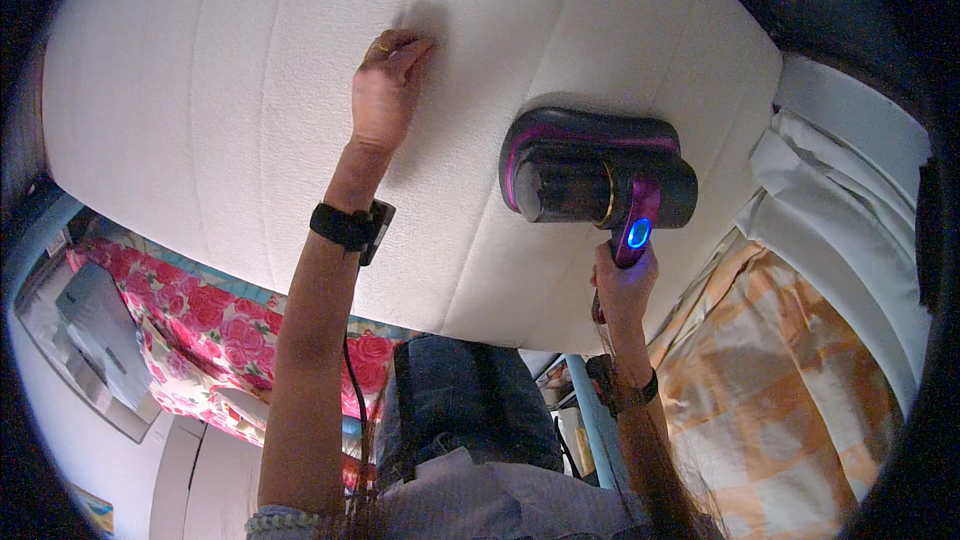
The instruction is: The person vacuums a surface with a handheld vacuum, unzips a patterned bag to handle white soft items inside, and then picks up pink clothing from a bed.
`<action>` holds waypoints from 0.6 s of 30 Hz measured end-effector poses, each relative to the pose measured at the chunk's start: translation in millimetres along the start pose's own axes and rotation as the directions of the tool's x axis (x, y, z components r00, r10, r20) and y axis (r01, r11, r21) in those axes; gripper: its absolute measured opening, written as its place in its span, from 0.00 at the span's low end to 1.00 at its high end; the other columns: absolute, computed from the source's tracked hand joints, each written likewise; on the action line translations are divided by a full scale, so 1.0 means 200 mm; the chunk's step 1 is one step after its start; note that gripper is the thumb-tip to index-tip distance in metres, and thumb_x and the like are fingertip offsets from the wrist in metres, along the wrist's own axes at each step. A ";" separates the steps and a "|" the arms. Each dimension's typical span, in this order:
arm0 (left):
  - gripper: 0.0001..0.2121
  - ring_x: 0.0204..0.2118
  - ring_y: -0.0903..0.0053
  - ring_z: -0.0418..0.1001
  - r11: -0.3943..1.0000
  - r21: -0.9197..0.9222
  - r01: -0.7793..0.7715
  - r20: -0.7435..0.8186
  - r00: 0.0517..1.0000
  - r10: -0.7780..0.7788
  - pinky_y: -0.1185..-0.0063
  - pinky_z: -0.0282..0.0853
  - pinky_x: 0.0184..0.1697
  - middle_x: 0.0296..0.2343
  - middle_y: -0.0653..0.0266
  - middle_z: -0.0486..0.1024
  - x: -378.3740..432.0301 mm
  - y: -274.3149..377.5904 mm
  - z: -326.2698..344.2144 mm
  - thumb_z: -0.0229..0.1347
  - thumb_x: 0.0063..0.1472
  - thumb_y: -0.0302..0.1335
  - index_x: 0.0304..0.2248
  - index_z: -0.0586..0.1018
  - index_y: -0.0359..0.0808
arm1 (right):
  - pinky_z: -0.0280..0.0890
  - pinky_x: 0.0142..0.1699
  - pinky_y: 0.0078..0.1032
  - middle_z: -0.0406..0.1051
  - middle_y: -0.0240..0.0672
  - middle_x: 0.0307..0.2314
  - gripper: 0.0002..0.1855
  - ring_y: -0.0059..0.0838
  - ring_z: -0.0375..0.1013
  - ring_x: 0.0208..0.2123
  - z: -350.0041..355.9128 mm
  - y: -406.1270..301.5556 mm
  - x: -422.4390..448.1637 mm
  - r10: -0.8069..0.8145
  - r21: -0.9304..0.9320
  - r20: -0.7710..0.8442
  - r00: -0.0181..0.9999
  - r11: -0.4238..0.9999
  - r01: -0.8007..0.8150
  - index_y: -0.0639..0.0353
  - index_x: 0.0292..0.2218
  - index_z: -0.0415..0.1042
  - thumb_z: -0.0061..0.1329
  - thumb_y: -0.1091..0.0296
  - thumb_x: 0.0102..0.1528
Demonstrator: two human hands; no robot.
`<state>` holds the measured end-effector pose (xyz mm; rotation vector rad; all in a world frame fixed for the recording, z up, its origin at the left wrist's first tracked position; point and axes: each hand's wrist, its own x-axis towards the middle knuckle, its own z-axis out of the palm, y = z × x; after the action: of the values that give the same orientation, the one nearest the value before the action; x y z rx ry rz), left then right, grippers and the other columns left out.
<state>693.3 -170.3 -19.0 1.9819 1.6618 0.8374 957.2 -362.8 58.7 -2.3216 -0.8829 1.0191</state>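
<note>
A white quilted mattress [247, 90] spreads before me. My left hand [386, 90] is over its upper middle, fingers curled together and casting a shadow; nothing shows between them, though the fingertips are partly hidden. On the right, my right hand [628, 281] is wrapped around the handle of a black and purple handheld mattress vacuum cleaner [600, 165]. Its wide head faces the mattress, and a blue ring glows on the handle. Black bands are strapped to both wrists, each with a small device.
An orange and white checked cloth [772, 367] hangs at the right, beside a white cloth [832, 217]. Rose-patterned fabric [210, 322] lies below the mattress at the left, near a grey bag [105, 322]. A black cable [354, 382] runs beside my left forearm.
</note>
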 end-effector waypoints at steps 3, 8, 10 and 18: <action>0.06 0.32 0.68 0.72 0.995 0.040 -0.092 0.039 0.995 0.091 0.77 0.69 0.35 0.30 0.61 0.72 0.02 -0.02 0.01 0.55 0.49 0.24 0.29 0.77 0.35 | 0.57 0.15 0.18 0.62 0.29 0.11 0.06 0.19 0.62 0.10 0.01 0.06 0.01 -0.041 -0.063 -0.007 0.999 0.997 0.040 0.62 0.26 0.62 0.46 0.77 0.44; 0.04 0.34 0.68 0.71 0.969 0.151 -0.194 0.124 0.977 0.176 0.77 0.70 0.36 0.31 0.62 0.72 0.05 -0.03 0.03 0.54 0.49 0.23 0.27 0.77 0.35 | 0.58 0.15 0.18 0.63 0.29 0.11 0.07 0.18 0.62 0.10 0.01 0.04 0.01 0.001 -0.060 -0.009 1.000 0.998 -0.001 0.63 0.26 0.62 0.47 0.76 0.43; 0.04 0.35 0.67 0.71 0.953 0.199 -0.228 0.166 0.966 0.197 0.76 0.70 0.36 0.32 0.62 0.72 0.06 -0.04 0.03 0.53 0.48 0.22 0.26 0.76 0.34 | 0.58 0.15 0.18 0.63 0.29 0.11 0.07 0.18 0.62 0.10 0.01 0.05 0.01 -0.034 -0.094 -0.018 0.999 0.995 0.032 0.63 0.26 0.63 0.47 0.76 0.43; 0.08 0.37 0.68 0.70 0.631 0.451 -0.632 0.624 0.728 0.283 0.77 0.71 0.37 0.31 0.55 0.70 0.13 0.04 0.07 0.51 0.47 0.20 0.31 0.72 0.30 | 0.58 0.15 0.18 0.63 0.28 0.11 0.06 0.18 0.62 0.10 0.01 -0.02 0.00 -0.025 -0.054 -0.005 1.000 0.998 0.024 0.62 0.26 0.63 0.47 0.76 0.43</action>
<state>710.3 -144.6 -19.1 2.8750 1.1737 -0.2173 954.7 -359.1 60.4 -2.3509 -0.9454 0.9895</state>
